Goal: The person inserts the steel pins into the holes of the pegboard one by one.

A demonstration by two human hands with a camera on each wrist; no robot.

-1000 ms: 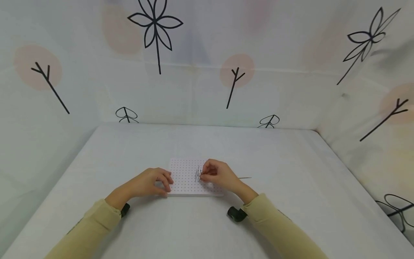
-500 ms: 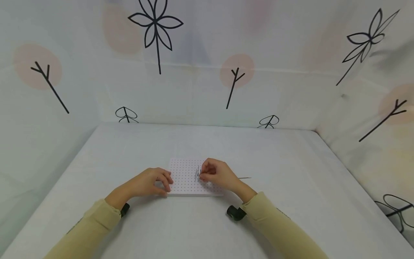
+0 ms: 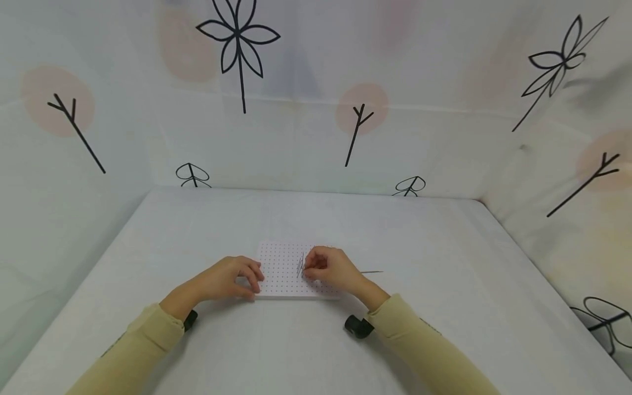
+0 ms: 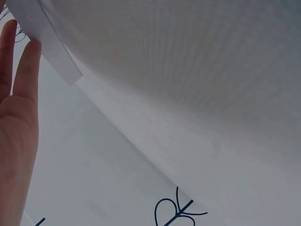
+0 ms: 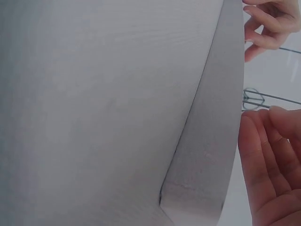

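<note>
A white board (image 3: pixel 277 285) dotted with rows of small holes lies on the table. Several thin metal pins (image 3: pixel 299 267) stand up from it, some leaning. My right hand (image 3: pixel 333 269) is over the board's right half, thumb and fingertips pinching a thin metal pin at the right of that group. In the right wrist view, thumb and fingers (image 5: pixel 251 136) meet at the end of one pin (image 5: pixel 256 104), close by the board's edge. My left hand (image 3: pixel 229 278) rests at the board's left edge; the left wrist view shows straight fingers (image 4: pixel 28 70) against its side.
Another thin metal stick (image 3: pixel 372 271) lies on the white table (image 3: pixel 434 252) right of the board, partly hidden behind the right wrist. White cloth (image 3: pixel 291 137) with plant drawings hangs at the back and sides. Dark wrist cameras (image 3: pixel 359 326) sit below the wrists.
My right hand has shifted slightly left and nearer to me, its fingertips closer to the standing pins. The left hand and the board have stayed in place.
</note>
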